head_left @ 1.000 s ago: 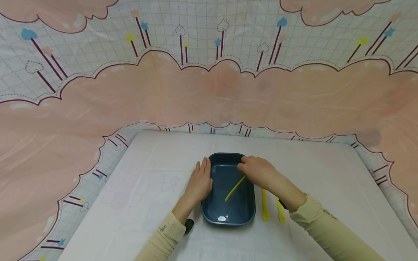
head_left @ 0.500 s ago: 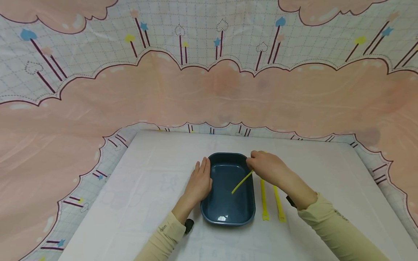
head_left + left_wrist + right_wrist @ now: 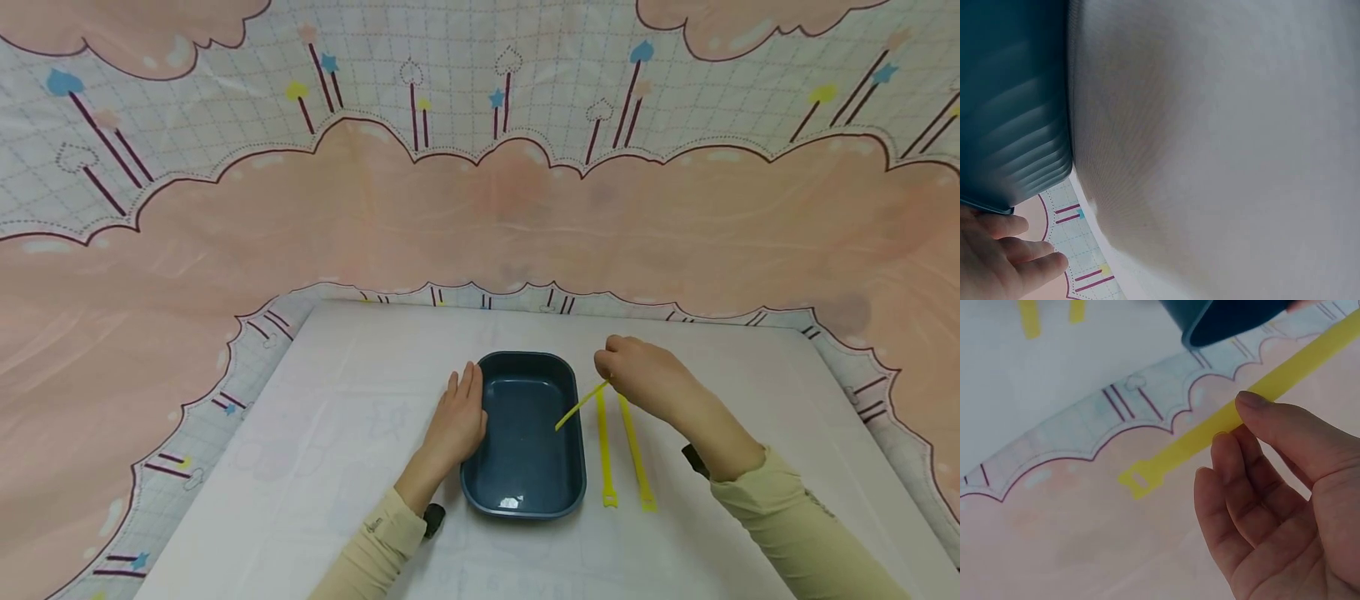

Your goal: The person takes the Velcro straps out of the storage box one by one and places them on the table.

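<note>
In the head view, a dark blue rectangular tray (image 3: pixel 517 458) stands on the white table. My left hand (image 3: pixel 455 421) rests along its left rim with the fingers straight; the left wrist view shows those fingers (image 3: pixel 1029 250) by the tray's ribbed outer wall (image 3: pixel 1016 125). Above the tray's right side, my right hand (image 3: pixel 648 379) pinches a yellow cable tie (image 3: pixel 581 407), one end of which hangs over the tray. Seen from the right wrist, thumb and fingertips hold this flat strap (image 3: pixel 1188 437) partway along, its slotted head sticking out.
Two more yellow cable ties (image 3: pixel 605 458) lie side by side on the table, right of the tray. A black object (image 3: pixel 433 520) sits at the left wrist, partly hidden. Behind the table (image 3: pixel 337 375) hangs a pink and white patterned cloth (image 3: pixel 480 225).
My right hand has moved right and away from me, carrying the cable tie from over the tray's middle towards its right rim. The left hand and tray keep their places.
</note>
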A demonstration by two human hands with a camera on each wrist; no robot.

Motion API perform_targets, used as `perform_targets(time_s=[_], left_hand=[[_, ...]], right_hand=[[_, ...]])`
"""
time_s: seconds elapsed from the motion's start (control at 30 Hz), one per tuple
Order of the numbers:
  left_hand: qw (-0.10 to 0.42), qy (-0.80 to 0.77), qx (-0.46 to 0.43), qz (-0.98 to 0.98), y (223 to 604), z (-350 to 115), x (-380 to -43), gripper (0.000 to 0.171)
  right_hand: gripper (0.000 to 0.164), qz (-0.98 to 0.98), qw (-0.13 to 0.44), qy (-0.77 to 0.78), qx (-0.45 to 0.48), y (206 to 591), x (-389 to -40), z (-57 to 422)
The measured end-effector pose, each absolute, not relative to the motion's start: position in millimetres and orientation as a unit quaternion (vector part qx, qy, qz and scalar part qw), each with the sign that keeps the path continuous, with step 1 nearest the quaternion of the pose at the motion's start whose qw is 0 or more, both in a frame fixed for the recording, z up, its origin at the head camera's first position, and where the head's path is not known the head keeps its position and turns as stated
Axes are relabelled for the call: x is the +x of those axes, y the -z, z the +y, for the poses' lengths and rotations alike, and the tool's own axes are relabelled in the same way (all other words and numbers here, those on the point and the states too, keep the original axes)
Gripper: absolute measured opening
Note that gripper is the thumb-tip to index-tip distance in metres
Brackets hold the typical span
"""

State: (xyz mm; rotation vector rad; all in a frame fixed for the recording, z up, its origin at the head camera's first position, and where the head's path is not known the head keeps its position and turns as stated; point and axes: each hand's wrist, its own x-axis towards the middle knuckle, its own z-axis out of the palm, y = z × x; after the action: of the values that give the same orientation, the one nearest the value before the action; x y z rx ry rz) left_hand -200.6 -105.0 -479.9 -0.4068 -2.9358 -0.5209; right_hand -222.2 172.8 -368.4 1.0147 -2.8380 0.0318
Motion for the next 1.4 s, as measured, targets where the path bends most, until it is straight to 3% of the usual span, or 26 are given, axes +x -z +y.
perform_targets(time_s=[0.33, 0.8, 1.0, 1.4], left_hand=[[0.069, 0.173, -0.136, -0.973, 482, -106, -200, 0.059], [0.071, 0.172, -0.137, -0.973, 483, -107, -201, 0.06], [0.062, 0.173, -0.134, -0.974, 482, -107, -201, 0.06], [0.064, 0.173, -0.136, -0.974, 482, -107, -202, 0.06]], right_hand=[[0.017, -0.952, 0.027, -0.065, 0.299, 372, -222, 197], [0.004, -0.955, 0.026, -0.172, 0.241, 387, -221, 221], [0.014, -0.965, -0.024, -0.187, 0.18, 398, -216, 231], [0.016, -0.965, -0.123, -0.192, 0.131, 425, -207, 247]])
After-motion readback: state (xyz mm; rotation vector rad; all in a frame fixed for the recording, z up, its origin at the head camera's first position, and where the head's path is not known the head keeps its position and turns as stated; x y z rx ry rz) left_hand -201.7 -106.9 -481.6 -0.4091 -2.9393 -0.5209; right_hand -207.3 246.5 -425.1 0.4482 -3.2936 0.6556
